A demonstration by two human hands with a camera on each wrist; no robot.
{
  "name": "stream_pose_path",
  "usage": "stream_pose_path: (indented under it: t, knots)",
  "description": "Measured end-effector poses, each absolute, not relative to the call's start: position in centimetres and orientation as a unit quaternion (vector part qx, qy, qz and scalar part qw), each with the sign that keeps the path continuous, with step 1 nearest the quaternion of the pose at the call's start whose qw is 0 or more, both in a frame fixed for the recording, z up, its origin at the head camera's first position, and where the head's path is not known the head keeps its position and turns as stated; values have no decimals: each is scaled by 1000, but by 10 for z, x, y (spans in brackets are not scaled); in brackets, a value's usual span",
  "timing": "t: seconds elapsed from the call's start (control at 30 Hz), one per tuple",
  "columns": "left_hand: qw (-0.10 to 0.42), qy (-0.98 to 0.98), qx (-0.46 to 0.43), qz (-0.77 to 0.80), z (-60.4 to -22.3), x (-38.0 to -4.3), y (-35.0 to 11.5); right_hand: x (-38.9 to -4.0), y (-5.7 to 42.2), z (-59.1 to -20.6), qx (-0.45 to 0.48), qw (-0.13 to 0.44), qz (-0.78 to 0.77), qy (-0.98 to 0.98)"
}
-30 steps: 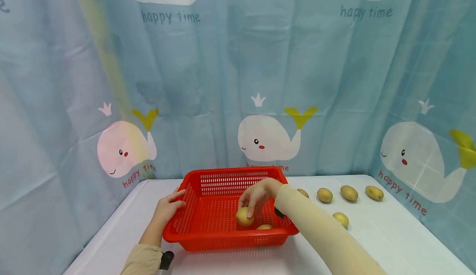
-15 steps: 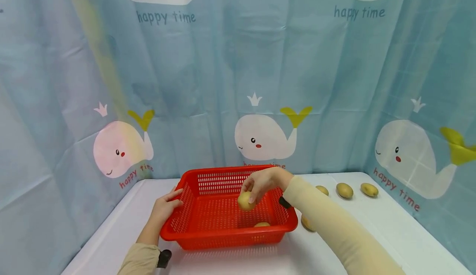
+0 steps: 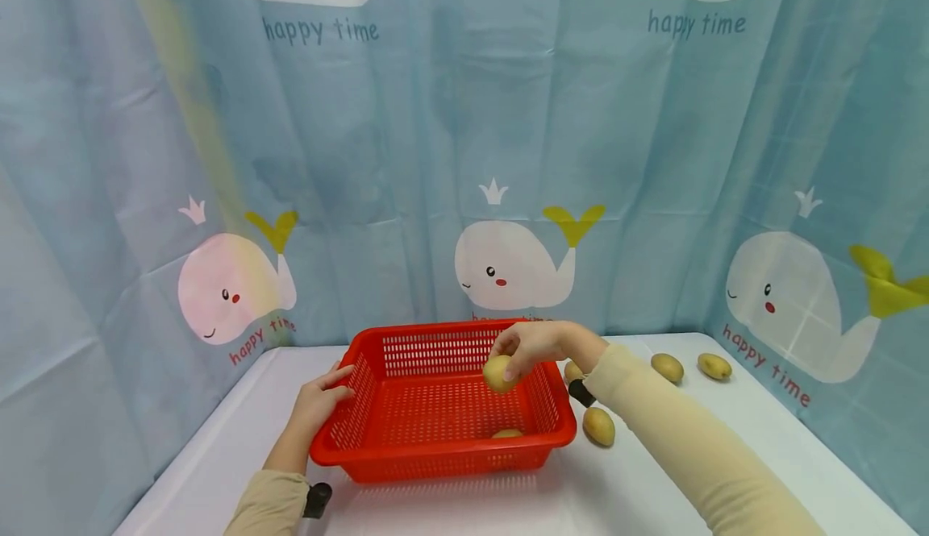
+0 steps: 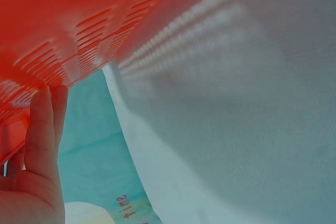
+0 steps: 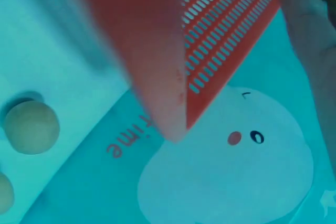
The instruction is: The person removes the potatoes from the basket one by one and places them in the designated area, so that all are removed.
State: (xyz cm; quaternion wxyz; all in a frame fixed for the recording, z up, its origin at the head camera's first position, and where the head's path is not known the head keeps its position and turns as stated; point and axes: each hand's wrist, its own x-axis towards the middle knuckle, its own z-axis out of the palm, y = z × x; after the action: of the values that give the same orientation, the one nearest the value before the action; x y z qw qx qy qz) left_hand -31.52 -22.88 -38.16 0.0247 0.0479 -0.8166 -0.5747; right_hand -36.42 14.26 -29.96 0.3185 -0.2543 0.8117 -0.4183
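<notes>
My left hand (image 3: 317, 400) holds the left rim of a red plastic basket (image 3: 443, 449), its fingers over the edge. In the left wrist view, fingers (image 4: 41, 135) of that hand lie against the basket's slotted outer wall (image 4: 89, 35). My right hand (image 3: 533, 345) pinches a yellow potato (image 3: 498, 374), raised above the basket floor toward the right side. Another potato (image 3: 507, 433) lies inside at the front right, partly hidden by the front wall. The right wrist view shows the edge of the right hand (image 5: 307, 45) beside the basket's slotted wall (image 5: 226, 40); the held potato shows only as a dark sliver.
Right of the basket, a potato (image 3: 598, 426) lies on the white table (image 3: 697, 439). Two more, a rounder potato (image 3: 667, 367) and a longer potato (image 3: 714, 366), sit toward the back right. Another potato (image 3: 573, 371) is partly hidden behind my right wrist. A whale-print curtain (image 3: 406, 157) hangs behind.
My right hand has lifted the potato up from near the basket floor and carried it to the right. The left hand keeps its place on the rim.
</notes>
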Motion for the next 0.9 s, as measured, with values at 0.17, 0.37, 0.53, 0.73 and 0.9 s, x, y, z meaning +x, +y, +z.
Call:
stream_pose_path:
  t: [0.17,0.37,0.53,0.73,0.9]
  knots:
    - [21,-815,50,-576,-381,-316,-230,-358,155,-303,-230,293,-456,808]
    - [26,-825,46,-563,-379,-316,-233,-352,167,-309,-209,262,-504,796]
    - [26,-823,41,-566,-379,-317,-231,-348,177,-315,-179,237,-525,798]
    - [26,-822,43,-567,-381,-317,-230,-341,187,-322,-166,229,-543,791]
    - [23,-820,44,-570,-382,-317,-230,-336,198,-326,-170,231,-572,769]
